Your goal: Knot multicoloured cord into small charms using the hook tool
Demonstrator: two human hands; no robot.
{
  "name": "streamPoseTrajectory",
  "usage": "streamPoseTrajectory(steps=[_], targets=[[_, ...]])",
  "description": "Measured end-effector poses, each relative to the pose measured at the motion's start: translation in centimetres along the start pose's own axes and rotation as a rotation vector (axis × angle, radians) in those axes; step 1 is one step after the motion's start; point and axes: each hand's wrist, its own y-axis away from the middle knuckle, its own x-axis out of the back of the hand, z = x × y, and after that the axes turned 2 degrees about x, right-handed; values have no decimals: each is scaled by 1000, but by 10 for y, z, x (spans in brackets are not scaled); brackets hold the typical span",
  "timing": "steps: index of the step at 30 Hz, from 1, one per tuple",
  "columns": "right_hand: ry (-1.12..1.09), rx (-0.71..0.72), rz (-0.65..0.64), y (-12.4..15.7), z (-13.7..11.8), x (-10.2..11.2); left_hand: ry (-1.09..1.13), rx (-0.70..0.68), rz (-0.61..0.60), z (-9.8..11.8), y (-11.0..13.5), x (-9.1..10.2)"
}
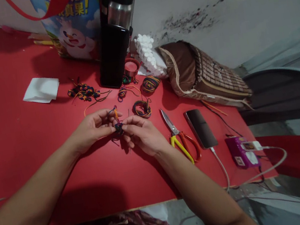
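Note:
Between my two hands, just above the red table, is a small knotted cord piece (pixel 118 127) with dark strands and an orange and purple braided part rising from it. My left hand (pixel 96 128) pinches it from the left, thumb and fingers closed. From the right, my right hand (pixel 142 132) grips the same piece between thumb and fingertips. Fingers cover part of the knot. Beyond my hands lie a coil of multicoloured cord (pixel 142 109), a wound cord bundle (pixel 150 84) and a heap of knotted cords (pixel 85 92).
Scissors (pixel 179 135) with red and yellow handles lie right of my hands, beside a phone (pixel 201 128) on a cable. A purple power strip (pixel 242 152) sits near the right edge. Behind stand a black phone (pixel 114 55), a printed bag (pixel 74 29) and a brown cushion (pixel 206 68).

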Motion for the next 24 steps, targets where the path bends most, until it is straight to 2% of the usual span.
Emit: streamPoseTrajectory(steps=[7, 12, 24], targets=[[1, 3, 5, -2, 0, 3, 3, -18, -15, 2, -1, -1], [-10, 7, 1, -3, 1, 3, 30, 13, 15, 1, -1, -3], [-17, 15, 13, -4, 1, 1, 69, 53, -11, 1, 0, -4]])
